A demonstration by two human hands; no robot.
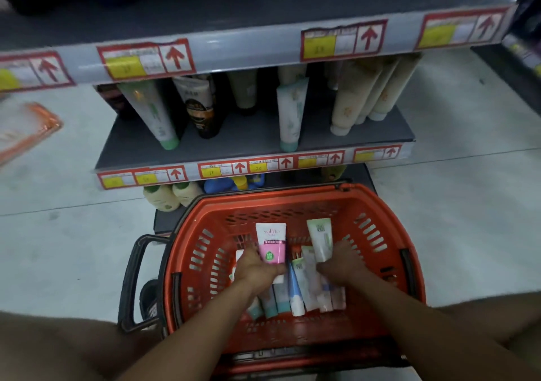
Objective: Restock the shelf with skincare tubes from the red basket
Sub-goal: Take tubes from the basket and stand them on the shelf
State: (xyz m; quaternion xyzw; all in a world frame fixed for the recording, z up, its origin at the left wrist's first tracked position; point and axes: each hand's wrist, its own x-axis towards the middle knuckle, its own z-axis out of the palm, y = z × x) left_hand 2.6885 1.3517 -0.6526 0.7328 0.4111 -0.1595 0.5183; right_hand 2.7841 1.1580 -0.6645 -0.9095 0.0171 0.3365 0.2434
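Far left of the frame: orange packet point(26, 129) lying on the pale floor, no part of the job. Left of centre, lower half: left hand point(257, 266) down in the red basket point(205, 252), fingers curled round the foot of a pink-and-white tube point(271, 243), crimped end raised towards the shelf. Under and between both hands: loose tubes point(295, 293) lying side by side on the basket floor, caps mostly towards the lower edge. Right of centre: right hand point(342, 263) gripping a pale green tube point(320, 238), likewise lifted crimp-up; fingertips hidden behind the tube, so tightness of grip not readable.

Step in hand, by judgement: lifting one tube in each hand clear of the pile. Best done by keeping a firm hold low on each body, raising straight up to avoid dragging neighbours, then matching each to its like. Middle of the frame, above the basket: shelf point(254, 143) with standing tubes cap-down and open gaps between the rows. Green-capped tube point(288, 114) at shelf centre seemingly a match for the right hand's load; no pink match visible, so worth checking price tags point(234, 168) along the shelf lip before placing.
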